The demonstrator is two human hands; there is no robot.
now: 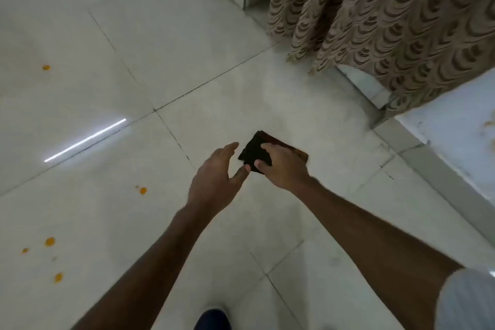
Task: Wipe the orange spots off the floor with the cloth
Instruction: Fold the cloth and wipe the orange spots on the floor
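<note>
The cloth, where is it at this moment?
In the head view, the dark cloth is near centre, gripped by the right hand, with the open left hand beside it.

Cloth (254, 153) half under right hand (284, 166)

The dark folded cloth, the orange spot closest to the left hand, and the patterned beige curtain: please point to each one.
Dark folded cloth (253, 151): head view, its bare left part.
Orange spot closest to the left hand (143, 190): head view, its centre.
Patterned beige curtain (388, 16): head view, a middle fold.
</note>
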